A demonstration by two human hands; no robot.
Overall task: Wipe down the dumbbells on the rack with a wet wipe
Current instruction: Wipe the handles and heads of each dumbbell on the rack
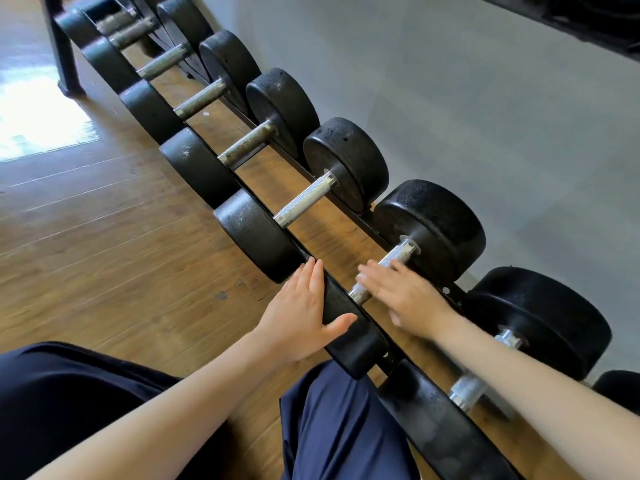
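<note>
nearest, dark trousers (332,427) over wooden floor (104,237). left hand (304,313) flat against the near black end of a dumbbell (349,323) on the rack (388,362), fingers straight, thumb hooked over the rim, steadying it. right hand (398,292) blurred over that dumbbell's silver handle (391,265), fingers mostly straight; no wet wipe visible, possibly hidden beneath, cannot tell. looks like wiping the handle, early on. next: rubbing along to the far end. beyond, more dumbbells (304,202) lined up towards the wall (485,98).
</note>
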